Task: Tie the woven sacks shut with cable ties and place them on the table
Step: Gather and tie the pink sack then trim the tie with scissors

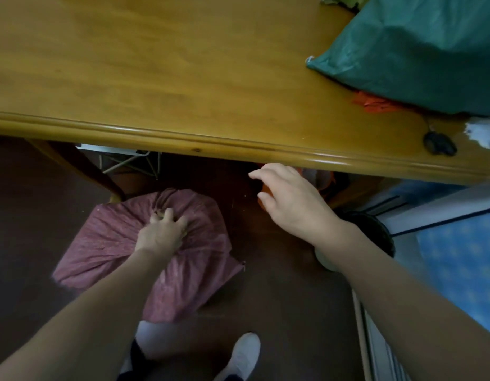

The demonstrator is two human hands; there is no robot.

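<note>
Seen from above, a wooden bench [156,78] fills the upper half of the frame, and dark floor [32,215] lies below it.

Two sacks are seen. A green sack [419,50] lies on the bench at the upper right and is cut off by the top and right edges. A pink sack [200,259] stands on the floor at the lower left of centre, just in front of the bench edge.

Two grips are seen. The gathered neck of the pink sack is clutched by the left grip [162,232], with its fingers curled into the bunched cloth. Whether a tie is round the neck cannot be told, as the neck is hidden under the fingers. The right grip [290,196] is held in the air just below the bench edge, right of centre. Its fingers are loosely spread and nothing is held.

An orange thing [325,181] under the bench is mostly hidden behind the right grip. A dark round object [375,229] is partly covered by the right wrist.

A red scrap [373,101] is tucked under the green sack. A small black object [439,144] near the bench's right end is too blurred to name. A white thing [485,133] beside it is cut off by the right edge.

Two white shoes are seen at the bottom, one [242,356] in full view and one [147,334] partly hidden by the left forearm.
</note>
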